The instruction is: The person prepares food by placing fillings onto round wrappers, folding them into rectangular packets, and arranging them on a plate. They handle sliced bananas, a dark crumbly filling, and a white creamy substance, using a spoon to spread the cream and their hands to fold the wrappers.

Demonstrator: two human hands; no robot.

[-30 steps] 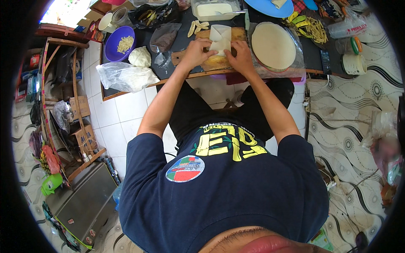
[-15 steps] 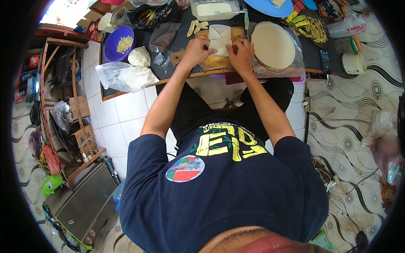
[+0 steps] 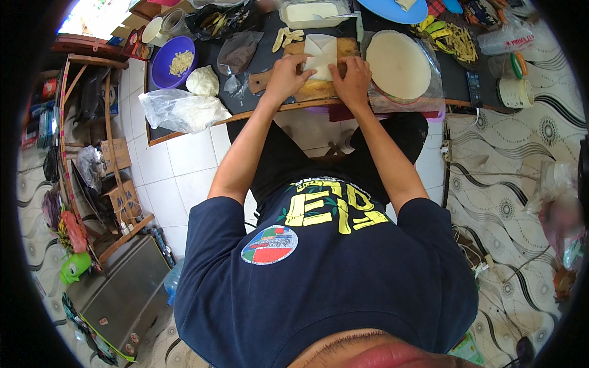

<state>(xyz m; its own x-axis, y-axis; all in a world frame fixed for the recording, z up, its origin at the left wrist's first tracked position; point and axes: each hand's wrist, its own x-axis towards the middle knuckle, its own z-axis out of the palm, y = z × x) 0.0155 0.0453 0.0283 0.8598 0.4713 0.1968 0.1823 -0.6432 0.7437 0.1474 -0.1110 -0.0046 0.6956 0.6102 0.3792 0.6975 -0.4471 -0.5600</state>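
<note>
Pressing down on a white folded wrapper (image 3: 321, 54), the left hand (image 3: 287, 76) and right hand (image 3: 352, 80) lie flat, fingers open, gripping nothing. It sits between them on a wooden board (image 3: 313, 89).

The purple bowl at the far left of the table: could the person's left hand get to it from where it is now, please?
Probably yes: the left hand rests on the wrapper, and only a low dough lump and a bag lie before the purple bowl.
</note>
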